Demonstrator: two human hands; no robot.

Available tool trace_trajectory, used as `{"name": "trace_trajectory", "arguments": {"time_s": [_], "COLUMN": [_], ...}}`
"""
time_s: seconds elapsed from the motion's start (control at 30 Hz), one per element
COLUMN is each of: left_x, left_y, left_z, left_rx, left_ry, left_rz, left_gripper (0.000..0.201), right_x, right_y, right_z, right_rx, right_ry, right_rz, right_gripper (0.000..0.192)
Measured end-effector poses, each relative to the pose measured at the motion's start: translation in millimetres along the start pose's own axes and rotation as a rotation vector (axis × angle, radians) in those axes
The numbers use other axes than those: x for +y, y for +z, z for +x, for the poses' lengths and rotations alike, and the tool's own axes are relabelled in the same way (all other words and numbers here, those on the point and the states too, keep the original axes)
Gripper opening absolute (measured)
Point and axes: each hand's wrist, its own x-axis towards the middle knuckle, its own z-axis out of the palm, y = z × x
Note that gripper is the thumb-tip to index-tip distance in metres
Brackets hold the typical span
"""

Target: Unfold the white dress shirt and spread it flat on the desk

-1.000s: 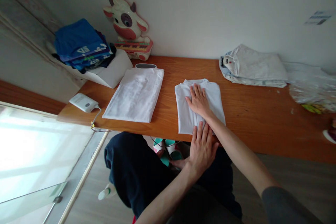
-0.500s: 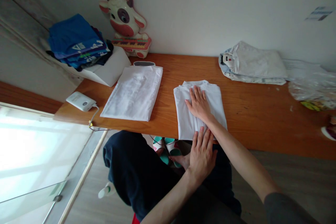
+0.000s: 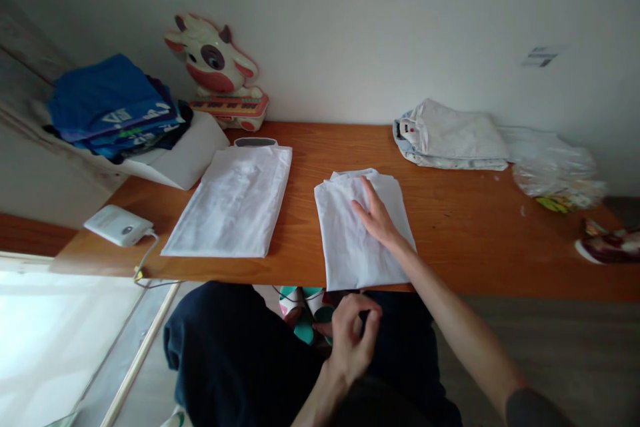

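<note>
White cloth [image 3: 355, 250] below open right hand [image 3: 378, 219] looks soft, best held by side edges; left hand [image 3: 353, 333] curls, grip unclear.

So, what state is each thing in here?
Right white garment: folded, flat
Left white garment: folded, flat
Right hand: fingers extended over right white garment
Left hand: fingers curled, off both garments
Blue clothes: stacked atop white box
Power bank: cable plugged in
Cow toy keyboard: upright
Pale clothes: folded, stacked
Plastic bag: crumpled
</note>
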Motion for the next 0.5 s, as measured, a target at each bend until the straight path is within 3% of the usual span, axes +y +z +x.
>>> {"name": "trace_trajectory", "arguments": {"time_s": [0.1, 0.23, 0.33, 0.5], "left_x": [-14, -31, -39, -33], "left_y": [-18.7, -33.8, -39.5, -41.6], "left_z": [3, 18, 24, 16], "left_rx": [0.128, 0.137, 0.149, 0.223], "left_ry": [-0.332, -0.601, -0.664, -0.644], "left_rz": [-0.298, -0.316, -0.303, -0.329], "left_gripper": [0.060, 0.069, 0.067, 0.068], "right_x": [11, 35, 43, 31], "right_y": [-37, -71, -79, -78], "right_z": [-53, -146, -190, -201], "right_rx": [0.157, 0.215, 0.171, 0.084], "right_ry": [0.092, 0.317, 0.398, 0.402], "right_rz": [0.257, 0.180, -0.009, -0.116], "right_gripper": [0.056, 0.039, 0.034, 0.027]}}
